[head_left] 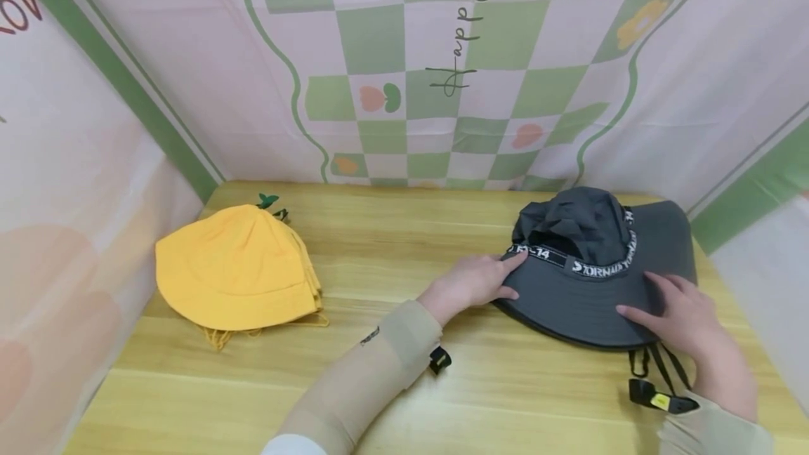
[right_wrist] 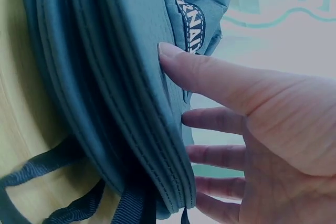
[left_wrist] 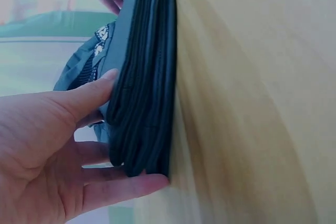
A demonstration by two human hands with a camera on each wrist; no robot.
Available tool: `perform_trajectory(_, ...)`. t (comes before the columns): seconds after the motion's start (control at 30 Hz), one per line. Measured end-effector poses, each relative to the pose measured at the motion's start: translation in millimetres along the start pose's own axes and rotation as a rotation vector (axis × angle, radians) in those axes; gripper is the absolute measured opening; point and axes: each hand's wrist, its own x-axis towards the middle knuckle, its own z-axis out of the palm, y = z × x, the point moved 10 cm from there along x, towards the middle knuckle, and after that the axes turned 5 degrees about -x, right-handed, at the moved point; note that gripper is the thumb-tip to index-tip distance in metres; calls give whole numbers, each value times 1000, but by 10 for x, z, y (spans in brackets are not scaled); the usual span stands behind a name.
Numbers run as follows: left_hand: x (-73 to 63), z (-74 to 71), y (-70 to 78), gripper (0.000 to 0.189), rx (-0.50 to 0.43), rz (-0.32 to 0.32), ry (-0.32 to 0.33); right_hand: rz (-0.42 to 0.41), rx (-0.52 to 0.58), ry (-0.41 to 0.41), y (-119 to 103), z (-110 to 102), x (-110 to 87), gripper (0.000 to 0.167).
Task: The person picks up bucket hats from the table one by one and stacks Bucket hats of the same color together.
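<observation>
A stack of dark grey wide-brimmed bucket hats (head_left: 571,304), nested with several brims layered, sits on the right of the table. White lettering runs round the top hat's band (head_left: 600,269). My left hand (head_left: 477,281) touches the stack's left edge; in the left wrist view its thumb (left_wrist: 94,95) lies against the top brim and its fingers extend along the layered edges. At the right front, my right hand (head_left: 689,318) rests its thumb on the brim, with the other fingers (right_wrist: 218,156) fairly straight along the side. Black straps (right_wrist: 84,198) hang from under the brims.
On the left of the wooden table (head_left: 404,244) stands a stack of yellow bucket hats (head_left: 237,265), with a green sprout ornament (head_left: 268,200) behind and yellow cords (head_left: 218,337) in front. Printed cloth walls (head_left: 373,41) enclose the back and both sides.
</observation>
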Motion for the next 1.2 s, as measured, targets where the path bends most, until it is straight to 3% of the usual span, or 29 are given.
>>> perform_trajectory(0.2, 48, 4, -19, 74, -13, -2, 57, 4, -8, 14, 60, 2, 4, 86)
perform_trajectory(0.4, 37, 3, -38, 74, -31, 40, 105, 13, -14, -3, 81, 15, 12, 86)
perform_trajectory(0.67, -92, 7, -186, 73, -202, -8, 134, -33, 65, 49, -64, -103, 20, 74)
perform_trajectory(0.77, -177, -81, -234, 70, -195, 5, 209, -55, 101, 81, -243, -208, 44, 72)
perform_trajectory(0.9, -336, -280, -321, 62, -110, 23, 361, -107, 129, 162, -619, -364, 66, 67)
perform_trajectory(1.2, -856, -752, -639, 43, 65, -20, 685, -274, 174, 310, -1594, -549, 19, 60)
